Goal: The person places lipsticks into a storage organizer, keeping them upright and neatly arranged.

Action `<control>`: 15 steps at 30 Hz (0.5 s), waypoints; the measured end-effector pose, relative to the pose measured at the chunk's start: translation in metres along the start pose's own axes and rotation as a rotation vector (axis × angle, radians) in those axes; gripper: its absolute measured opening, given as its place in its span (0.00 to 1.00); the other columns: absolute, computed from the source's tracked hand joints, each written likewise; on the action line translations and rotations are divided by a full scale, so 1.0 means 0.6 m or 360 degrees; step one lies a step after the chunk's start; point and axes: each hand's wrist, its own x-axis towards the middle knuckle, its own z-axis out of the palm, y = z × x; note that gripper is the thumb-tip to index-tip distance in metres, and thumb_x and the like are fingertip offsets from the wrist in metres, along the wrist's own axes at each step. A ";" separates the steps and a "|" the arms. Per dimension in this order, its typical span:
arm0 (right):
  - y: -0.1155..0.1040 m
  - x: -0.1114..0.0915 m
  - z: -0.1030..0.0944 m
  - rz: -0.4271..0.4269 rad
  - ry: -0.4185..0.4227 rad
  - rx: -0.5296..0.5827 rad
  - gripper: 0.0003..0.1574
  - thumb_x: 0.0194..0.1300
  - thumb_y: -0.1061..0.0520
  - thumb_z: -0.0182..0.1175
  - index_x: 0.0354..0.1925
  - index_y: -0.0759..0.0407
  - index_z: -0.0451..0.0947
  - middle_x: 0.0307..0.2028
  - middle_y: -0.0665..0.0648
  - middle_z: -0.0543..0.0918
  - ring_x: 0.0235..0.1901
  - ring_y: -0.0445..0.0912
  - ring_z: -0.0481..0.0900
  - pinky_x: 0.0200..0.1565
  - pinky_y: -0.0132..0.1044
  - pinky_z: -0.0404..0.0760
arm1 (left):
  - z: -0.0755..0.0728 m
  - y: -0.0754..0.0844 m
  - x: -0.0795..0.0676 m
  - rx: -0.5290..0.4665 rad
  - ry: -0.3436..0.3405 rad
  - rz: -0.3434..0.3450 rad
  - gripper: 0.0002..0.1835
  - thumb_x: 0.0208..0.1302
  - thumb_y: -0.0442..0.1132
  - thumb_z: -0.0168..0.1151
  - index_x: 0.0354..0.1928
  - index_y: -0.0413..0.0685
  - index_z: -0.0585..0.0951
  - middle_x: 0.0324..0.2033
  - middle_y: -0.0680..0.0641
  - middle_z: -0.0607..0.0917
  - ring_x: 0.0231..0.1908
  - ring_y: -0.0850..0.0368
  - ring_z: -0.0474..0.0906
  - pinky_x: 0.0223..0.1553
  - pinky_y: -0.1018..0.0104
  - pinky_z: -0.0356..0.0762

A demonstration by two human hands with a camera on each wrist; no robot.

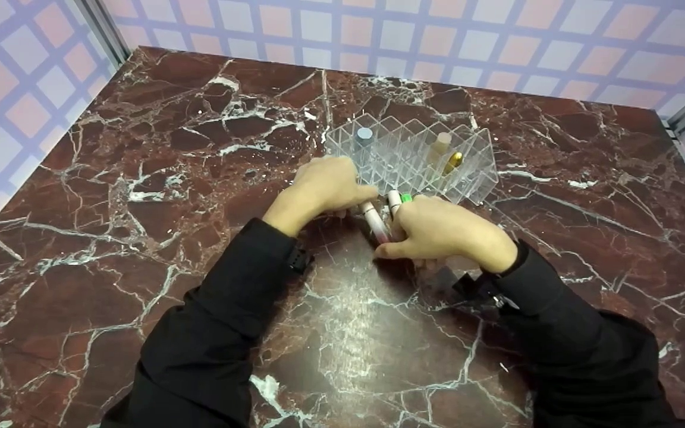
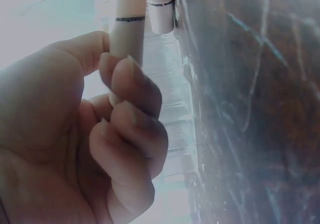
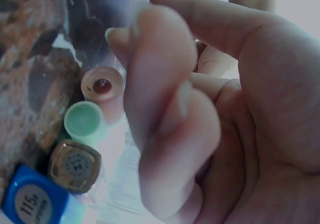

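Note:
Between my hands slants a slim lip gloss tube (image 1: 376, 221) with a pale cap and a pinkish lower end. My left hand (image 1: 329, 183) pinches it at the cap, fingers curled in the left wrist view, where the cap (image 2: 127, 37) shows a dark ring. The thumb and fingers of my right hand (image 1: 452, 229) hold its lower end, which they hide in the right wrist view. Close by my right fingers, a second white-capped tube (image 1: 395, 201) and a green-topped tube (image 1: 407, 197) stand at the clear organizer's (image 1: 478, 189) near side.
The organizer's diamond slots hold a grey-blue capped item (image 1: 364, 137), a beige one (image 1: 442, 141) and a gold one (image 1: 454, 161). In the right wrist view, a blue lipstick (image 3: 34, 196) and a square-based tube (image 3: 75, 165) line its edge. Checkered walls border the marbled table (image 1: 158, 249).

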 end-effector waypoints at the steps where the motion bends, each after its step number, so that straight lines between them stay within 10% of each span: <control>1: 0.000 0.000 -0.001 -0.0008 0.0015 -0.0016 0.23 0.66 0.41 0.67 0.25 0.55 0.79 0.18 0.50 0.81 0.13 0.43 0.80 0.22 0.37 0.81 | -0.001 0.000 0.000 -0.0008 0.0024 -0.0014 0.23 0.66 0.60 0.57 0.19 0.54 0.74 0.17 0.53 0.80 0.18 0.58 0.71 0.22 0.67 0.65; 15: 0.011 -0.007 -0.017 -0.0132 0.0175 -0.0082 0.24 0.68 0.40 0.65 0.21 0.53 0.83 0.13 0.46 0.78 0.12 0.40 0.75 0.20 0.37 0.78 | -0.016 0.005 -0.006 -0.0104 0.0202 -0.0126 0.26 0.63 0.63 0.57 0.15 0.57 0.64 0.14 0.59 0.62 0.15 0.62 0.56 0.17 0.69 0.55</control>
